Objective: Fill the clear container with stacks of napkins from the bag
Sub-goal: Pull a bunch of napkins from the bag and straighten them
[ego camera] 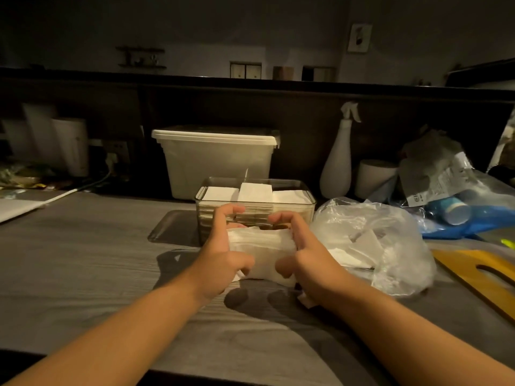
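While both hands [260,253] clasp a soft white napkin stack [262,250], the clear rectangular container [255,210] sits behind.

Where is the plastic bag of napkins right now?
In the head view, the plastic bag lies on the table right of the right hand, beside the clear container.

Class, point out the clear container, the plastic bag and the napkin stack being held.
clear container [302,215]: head view, front wall, right end.
plastic bag [390,238]: head view, crumpled middle.
napkin stack [262,246]: head view, white front face.
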A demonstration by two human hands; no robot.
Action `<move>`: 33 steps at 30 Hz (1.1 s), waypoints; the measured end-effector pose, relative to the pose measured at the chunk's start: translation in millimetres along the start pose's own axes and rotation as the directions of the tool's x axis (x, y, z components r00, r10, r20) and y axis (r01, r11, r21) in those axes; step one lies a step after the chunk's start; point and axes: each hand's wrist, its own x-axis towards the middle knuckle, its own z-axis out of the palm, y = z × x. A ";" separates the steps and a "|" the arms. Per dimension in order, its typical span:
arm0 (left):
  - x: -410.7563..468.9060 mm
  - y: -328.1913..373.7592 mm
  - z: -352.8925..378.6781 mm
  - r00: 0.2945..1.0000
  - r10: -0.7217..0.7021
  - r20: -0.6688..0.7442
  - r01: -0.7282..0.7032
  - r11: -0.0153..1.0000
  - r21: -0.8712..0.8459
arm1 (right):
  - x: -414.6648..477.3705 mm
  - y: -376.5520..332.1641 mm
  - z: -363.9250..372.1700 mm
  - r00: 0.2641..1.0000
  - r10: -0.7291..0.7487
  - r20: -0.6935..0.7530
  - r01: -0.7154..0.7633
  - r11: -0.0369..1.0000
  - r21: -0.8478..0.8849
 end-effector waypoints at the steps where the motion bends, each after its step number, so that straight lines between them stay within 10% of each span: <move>1: 2.3 -2.4 0.3 1.000 0.000 -0.012 0.000 1.000 -0.009 | 1.7 1.4 1.5 1.000 -0.002 -0.025 0.002 1.000 -0.007; 27: 10.1 -3.8 4.4 0.990 0.011 -0.140 -0.001 0.997 0.072 | 3.8 -1.5 2.2 0.991 -0.043 -0.126 0.028 0.992 -0.121; 33: 7.4 0.0 3.4 0.998 -0.050 0.024 0.047 0.992 0.115 | 6.2 6.6 -5.3 0.996 0.035 -0.081 -0.050 0.980 -0.193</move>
